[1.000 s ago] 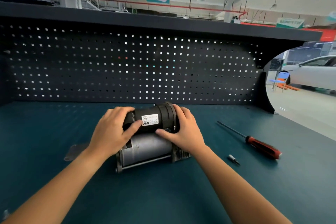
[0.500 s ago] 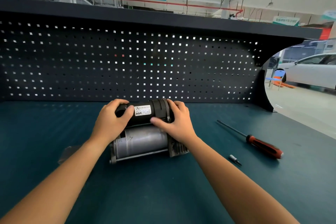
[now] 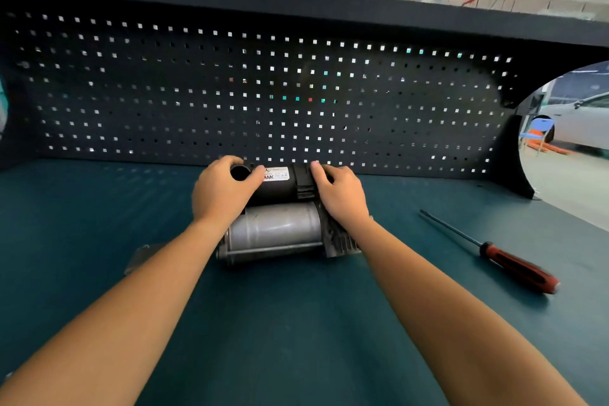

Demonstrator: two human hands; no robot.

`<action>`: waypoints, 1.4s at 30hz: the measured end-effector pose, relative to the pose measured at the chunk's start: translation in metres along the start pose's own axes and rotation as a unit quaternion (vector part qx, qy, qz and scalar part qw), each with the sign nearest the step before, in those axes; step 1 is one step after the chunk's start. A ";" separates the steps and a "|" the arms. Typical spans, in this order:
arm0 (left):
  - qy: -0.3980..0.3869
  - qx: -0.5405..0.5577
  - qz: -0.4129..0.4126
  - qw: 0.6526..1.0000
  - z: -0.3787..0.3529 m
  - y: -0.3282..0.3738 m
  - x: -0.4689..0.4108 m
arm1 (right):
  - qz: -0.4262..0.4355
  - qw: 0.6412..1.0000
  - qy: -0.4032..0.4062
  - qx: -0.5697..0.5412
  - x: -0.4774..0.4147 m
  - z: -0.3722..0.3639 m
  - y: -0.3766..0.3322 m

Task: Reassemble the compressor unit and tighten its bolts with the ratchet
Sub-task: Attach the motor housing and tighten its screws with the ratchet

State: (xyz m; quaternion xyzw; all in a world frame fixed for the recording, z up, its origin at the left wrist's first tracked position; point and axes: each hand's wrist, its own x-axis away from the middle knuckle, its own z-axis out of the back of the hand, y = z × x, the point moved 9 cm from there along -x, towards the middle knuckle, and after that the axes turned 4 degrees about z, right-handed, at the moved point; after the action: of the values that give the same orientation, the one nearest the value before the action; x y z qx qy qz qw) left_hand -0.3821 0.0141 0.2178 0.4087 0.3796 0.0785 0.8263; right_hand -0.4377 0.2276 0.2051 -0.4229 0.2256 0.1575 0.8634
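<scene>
A: Where is the compressor unit (image 3: 276,231)?

B: Mid-bench (image 3: 296,323), on the teal top, close in front of the pegboard (image 3: 197,92). It lies on its side with the long axis from 9 to 3 o'clock.

A: Make-up?

B: 2 barrels side by side. The silver cylinder (image 3: 280,227) is nearer the person, the black cylinder (image 3: 280,189) behind and above it. The finned end (image 3: 339,241) is at 3 o'clock. The black barrel's open mouth points to 9 o'clock.

A: Hands?

B: Left hand (image 3: 220,194) is wrapped round the black barrel's 9 o'clock end, thumb across the front. Right hand (image 3: 342,198) clasps its banded 3 o'clock end, fingers over the top.

A: Any writing?

B: White label (image 3: 276,174) between the 2 hands reads "AMK". The smaller print is too fine to read.

A: Anything else?

B: Red-handled screwdriver (image 3: 514,265) at 3 o'clock of the unit, well apart, tip toward 10 o'clock. A flat metal plate (image 3: 138,259) lies at 8 o'clock, partly behind the left forearm.
</scene>
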 end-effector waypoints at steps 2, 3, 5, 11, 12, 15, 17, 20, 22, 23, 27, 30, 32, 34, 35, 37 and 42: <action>-0.003 -0.037 0.001 0.999 -0.003 -0.001 -0.004 | 0.001 1.000 -0.004 0.001 -0.005 -0.002 0.000; -0.007 -0.052 0.001 0.999 -0.006 -0.001 -0.006 | -0.001 1.000 -0.005 0.002 -0.007 -0.003 0.001; -0.013 -0.072 0.003 0.997 -0.010 -0.003 -0.011 | -0.011 1.000 -0.011 0.007 -0.012 -0.006 0.005; -0.055 -0.113 0.009 0.992 -0.027 -0.010 -0.025 | -0.031 0.999 -0.032 0.031 -0.022 -0.013 0.015; -0.061 -0.116 0.008 0.991 -0.029 -0.011 -0.027 | -0.035 0.998 -0.036 0.033 -0.024 -0.014 0.017; -0.073 -0.124 0.009 0.989 -0.034 -0.013 -0.031 | -0.047 0.997 -0.047 0.037 -0.029 -0.018 0.021; -0.083 -0.135 0.013 0.987 -0.038 -0.015 -0.034 | -0.056 0.996 -0.050 0.040 -0.032 -0.020 0.023; -0.105 -0.150 0.018 0.983 -0.045 -0.018 -0.038 | -0.070 0.995 -0.051 0.042 -0.034 -0.020 0.027; -0.123 -0.156 0.019 0.980 -0.050 -0.020 -0.041 | -0.082 0.994 -0.057 0.044 -0.035 -0.022 0.031; -0.131 -0.158 0.020 0.978 -0.052 -0.021 -0.042 | -0.087 0.993 -0.058 0.044 -0.036 -0.022 0.033; -0.161 -0.161 0.031 0.973 -0.061 -0.026 -0.045 | -0.104 0.991 -0.072 0.048 -0.038 -0.025 0.038; -0.187 -0.166 0.042 0.967 -0.070 -0.031 -0.047 | -0.125 0.986 -0.093 0.058 -0.037 -0.030 0.045; -0.196 -0.179 0.038 0.963 -0.075 -0.033 -0.048 | -0.129 0.985 -0.101 0.061 -0.038 -0.031 0.048; -0.200 -0.186 0.034 0.961 -0.077 -0.033 -0.049 | -0.127 0.984 -0.103 0.064 -0.038 -0.032 0.049; -0.204 -0.187 0.035 0.960 -0.078 -0.035 -0.050 | -0.128 0.984 -0.106 0.067 -0.038 -0.033 0.050; -0.215 -0.188 0.039 0.958 -0.080 -0.038 -0.050 | -0.127 0.982 -0.117 0.080 -0.038 -0.036 0.051; -0.247 -0.207 0.038 0.946 -0.090 -0.048 -0.048 | -0.087 0.976 -0.142 0.142 -0.037 -0.045 0.047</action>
State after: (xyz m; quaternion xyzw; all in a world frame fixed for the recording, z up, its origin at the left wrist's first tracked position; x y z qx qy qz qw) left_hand -0.4868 0.0168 0.1756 0.2493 0.1230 0.0828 0.9570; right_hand -0.5022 0.2163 0.1695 -0.2877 0.0835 0.1066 0.9481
